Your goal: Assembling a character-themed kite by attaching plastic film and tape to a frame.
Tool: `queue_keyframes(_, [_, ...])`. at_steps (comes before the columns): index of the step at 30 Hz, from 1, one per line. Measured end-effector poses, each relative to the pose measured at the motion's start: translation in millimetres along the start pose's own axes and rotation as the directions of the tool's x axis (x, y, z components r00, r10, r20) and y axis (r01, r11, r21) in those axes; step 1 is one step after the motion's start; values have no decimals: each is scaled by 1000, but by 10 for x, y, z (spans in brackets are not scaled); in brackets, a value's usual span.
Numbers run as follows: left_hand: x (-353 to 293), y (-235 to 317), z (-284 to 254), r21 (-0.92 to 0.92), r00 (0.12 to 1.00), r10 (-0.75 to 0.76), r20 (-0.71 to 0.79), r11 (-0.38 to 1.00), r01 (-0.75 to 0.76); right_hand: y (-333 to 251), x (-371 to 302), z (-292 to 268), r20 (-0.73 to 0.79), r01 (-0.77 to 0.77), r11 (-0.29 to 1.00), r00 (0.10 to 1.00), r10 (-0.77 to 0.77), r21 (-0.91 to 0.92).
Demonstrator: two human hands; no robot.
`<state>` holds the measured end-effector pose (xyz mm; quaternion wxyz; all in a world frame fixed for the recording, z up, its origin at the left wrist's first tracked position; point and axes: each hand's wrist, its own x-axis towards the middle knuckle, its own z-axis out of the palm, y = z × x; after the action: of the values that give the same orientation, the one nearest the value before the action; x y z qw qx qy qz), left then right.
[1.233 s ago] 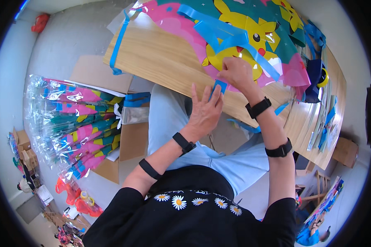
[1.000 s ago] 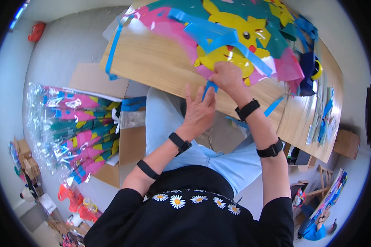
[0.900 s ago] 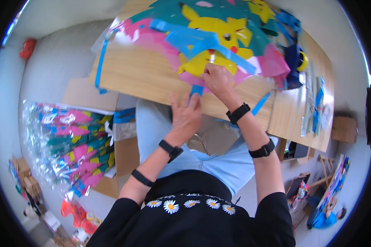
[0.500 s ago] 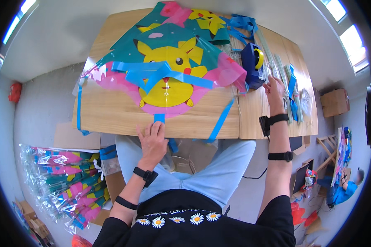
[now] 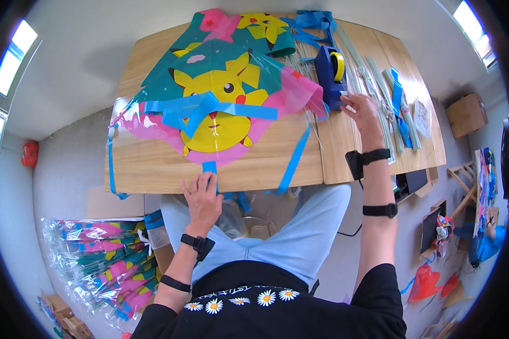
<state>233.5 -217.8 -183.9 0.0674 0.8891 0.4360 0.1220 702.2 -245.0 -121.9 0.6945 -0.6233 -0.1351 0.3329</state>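
Observation:
A plastic kite (image 5: 240, 133) in green, pink and yellow with a big cartoon face lies spread over the wooden table (image 5: 277, 164). A bunched blue ribbon tail (image 5: 192, 110) rests across that face. At the near table edge my left hand (image 5: 202, 198) is closed on a blue ribbon strip (image 5: 210, 167) at the kite's lower tip. My right hand (image 5: 363, 113) reaches to the near end of the dark blue tape dispenser (image 5: 326, 76), which holds a yellow-cored roll (image 5: 338, 66). Its fingertips are pinched there; what they hold, perhaps clear tape, is too small to see.
Bundles of thin rods (image 5: 379, 96) and a small clear bag (image 5: 421, 121) lie on the right of the table. Folded kites in clear plastic (image 5: 104, 265) are stacked at lower left. A cardboard box (image 5: 466, 116) stands by the right wall; another person (image 5: 486, 243) is far right.
My right hand has moved left, from beside the dispenser to its near end, and its fingers now meet there. My left hand stays on the ribbon. The whole view has shifted slightly.

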Motion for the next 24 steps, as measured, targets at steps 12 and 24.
queue_keyframes(12, [12, 32, -24, -3, 1000, -4, -8, 1000, 4, 884, -255, -324, 103, -294, 618, 940, 325, 730])
queue_keyframes(24, [39, 12, -31, -6, 1000, 19, 4, 1000, -19, 639, -28, 43, 8, -228, 552, 928, 371, 802])
